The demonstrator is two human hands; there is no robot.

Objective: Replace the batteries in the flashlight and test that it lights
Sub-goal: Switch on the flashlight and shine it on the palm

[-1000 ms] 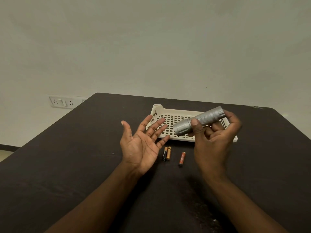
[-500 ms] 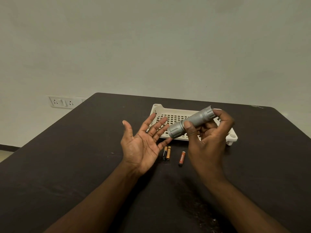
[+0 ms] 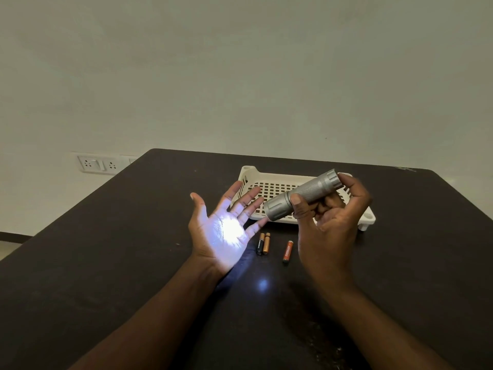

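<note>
place: plain indoor room | cues: bare pale wall (image 3: 240, 76); wall sockets (image 3: 98, 164); dark table (image 3: 106, 263)

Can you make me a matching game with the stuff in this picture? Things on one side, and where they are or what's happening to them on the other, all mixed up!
Things:
1. flashlight
2. left hand
3. three batteries
4. white basket

States:
A. lying loose on the dark table
B. lit up bright on the palm
C. held in the right hand
D. standing behind the hands

Pairs: 1-C, 2-B, 3-A, 4-D
</note>
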